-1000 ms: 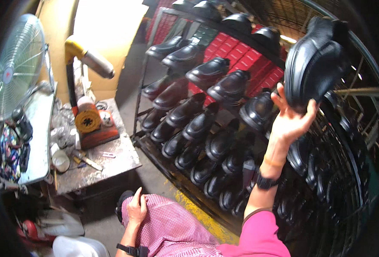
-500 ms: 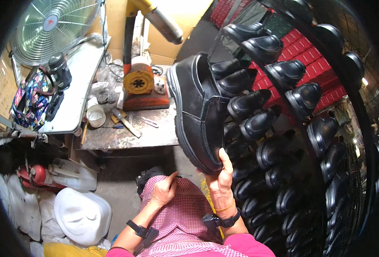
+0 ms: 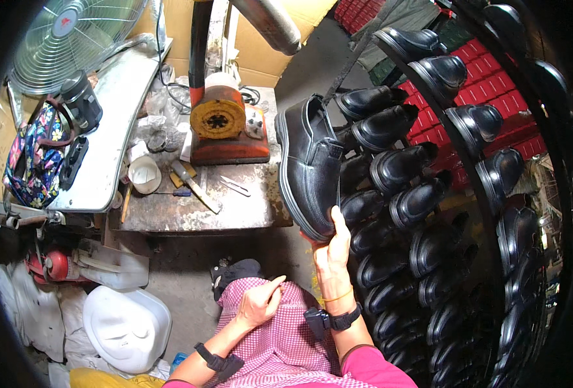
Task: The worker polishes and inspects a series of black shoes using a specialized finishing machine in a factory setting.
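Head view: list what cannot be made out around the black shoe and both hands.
- Black shoe: its far side faces away from the camera; its heel end is covered by the right hand.
- Left hand: palm lies down on the checked cloth.
- Shoe rack: right part fades into the dark fisheye rim.
- Grey duct: cut off by the top edge.

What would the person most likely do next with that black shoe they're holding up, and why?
Probably bring the black shoe down toward the lap or the workbench. The right hand grips it only at the heel end, raised clear of the rack of shoes, while the left hand rests empty on the checked apron, free to take hold. Tools lie on the bench close by.
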The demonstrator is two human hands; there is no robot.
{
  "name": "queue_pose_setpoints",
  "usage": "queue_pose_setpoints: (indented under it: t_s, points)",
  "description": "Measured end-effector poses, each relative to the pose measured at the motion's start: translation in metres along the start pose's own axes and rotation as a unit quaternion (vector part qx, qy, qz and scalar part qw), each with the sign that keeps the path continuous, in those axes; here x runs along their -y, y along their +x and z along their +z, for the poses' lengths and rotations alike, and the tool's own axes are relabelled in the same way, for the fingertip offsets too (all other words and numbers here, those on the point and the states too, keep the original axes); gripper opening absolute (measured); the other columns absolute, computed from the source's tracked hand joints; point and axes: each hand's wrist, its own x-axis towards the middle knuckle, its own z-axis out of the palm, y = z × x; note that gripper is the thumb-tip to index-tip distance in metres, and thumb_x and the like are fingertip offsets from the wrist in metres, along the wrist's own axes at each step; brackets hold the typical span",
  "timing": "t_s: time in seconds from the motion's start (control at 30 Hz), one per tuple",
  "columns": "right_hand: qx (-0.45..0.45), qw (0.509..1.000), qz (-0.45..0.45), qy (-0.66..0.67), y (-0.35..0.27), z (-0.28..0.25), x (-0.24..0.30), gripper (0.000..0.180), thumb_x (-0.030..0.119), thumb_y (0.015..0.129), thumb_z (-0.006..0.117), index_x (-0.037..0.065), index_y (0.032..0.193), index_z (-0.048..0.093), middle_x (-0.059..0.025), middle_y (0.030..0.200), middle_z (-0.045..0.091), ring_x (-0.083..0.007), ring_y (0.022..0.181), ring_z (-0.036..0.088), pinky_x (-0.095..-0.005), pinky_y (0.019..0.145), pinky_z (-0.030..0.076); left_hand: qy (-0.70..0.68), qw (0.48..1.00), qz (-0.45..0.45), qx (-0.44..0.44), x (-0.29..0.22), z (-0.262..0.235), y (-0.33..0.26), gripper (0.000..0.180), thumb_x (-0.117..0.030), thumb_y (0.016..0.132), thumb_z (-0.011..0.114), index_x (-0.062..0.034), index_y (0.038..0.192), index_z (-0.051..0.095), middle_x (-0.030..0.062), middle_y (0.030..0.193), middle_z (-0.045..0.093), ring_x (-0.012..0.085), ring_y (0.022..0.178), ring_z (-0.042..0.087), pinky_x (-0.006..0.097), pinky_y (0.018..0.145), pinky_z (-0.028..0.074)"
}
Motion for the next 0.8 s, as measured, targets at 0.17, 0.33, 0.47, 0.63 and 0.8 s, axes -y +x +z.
queue_pose_setpoints:
  t_s: [0.17, 0.33, 0.47, 0.63, 0.8]
  points:
    - [0.014, 0.999, -0.029, 0.007, 0.059, 0.037, 0.001, 0.029, 0.028, 0.082, 0.06, 0.005, 0.1, 0.057, -0.0098, 0.094, 0.063, -0.0247, 0.076, 0.064, -0.0406, 0.059, 0.055, 0.001, 1.0, 0.007, -0.003, 0.005, -0.003, 0.008, 0.026, 0.001, 0.075, 0.056, 0.0023, 0.101, 0.06, 0.0126, 0.074, 0.065, 0.0209, 0.062, 0.064, 0.029, 0.055, 0.051]
    - [0.043, 0.997, -0.057, 0.034, 0.115, 0.086, 0.008, 0.03, 0.026, 0.082, 0.06, 0.001, 0.097, 0.057, -0.0133, 0.091, 0.064, -0.0275, 0.07, 0.064, -0.0396, 0.055, 0.057, 0.009, 1.0, 0.016, -0.017, 0.01, -0.002, 0.012, 0.027, 0.0, 0.073, 0.058, 0.0007, 0.1, 0.06, 0.0127, 0.07, 0.062, 0.0209, 0.054, 0.06, 0.029, 0.05, 0.048]
    - [0.055, 0.996, -0.05, 0.053, 0.145, 0.119, 0.014, 0.032, 0.026, 0.081, 0.062, -0.001, 0.098, 0.057, -0.0154, 0.091, 0.063, -0.0292, 0.07, 0.064, -0.0396, 0.057, 0.058, 0.007, 1.0, 0.014, -0.022, 0.011, -0.005, 0.014, 0.025, 0.0, 0.072, 0.057, 0.0002, 0.097, 0.061, 0.0119, 0.068, 0.061, 0.0209, 0.053, 0.059, 0.03, 0.049, 0.048]
    - [0.072, 0.993, -0.037, 0.092, 0.172, 0.144, 0.015, 0.036, 0.028, 0.082, 0.059, -0.001, 0.103, 0.054, -0.0179, 0.093, 0.063, -0.0333, 0.075, 0.064, -0.038, 0.06, 0.058, 0.019, 1.0, -0.011, 0.002, 0.007, -0.012, 0.018, 0.02, 0.001, 0.075, 0.055, 0.0026, 0.094, 0.061, 0.0107, 0.072, 0.065, 0.0181, 0.062, 0.065, 0.026, 0.056, 0.052]
    - [0.091, 0.989, -0.031, 0.111, 0.192, 0.154, 0.016, 0.038, 0.03, 0.085, 0.055, -0.002, 0.104, 0.053, -0.0196, 0.094, 0.062, -0.0361, 0.078, 0.063, -0.0383, 0.061, 0.058, 0.019, 1.0, -0.003, 0.002, 0.007, -0.014, 0.018, 0.02, 0.001, 0.075, 0.055, 0.0023, 0.094, 0.061, 0.01, 0.072, 0.065, 0.0174, 0.062, 0.065, 0.025, 0.055, 0.051]
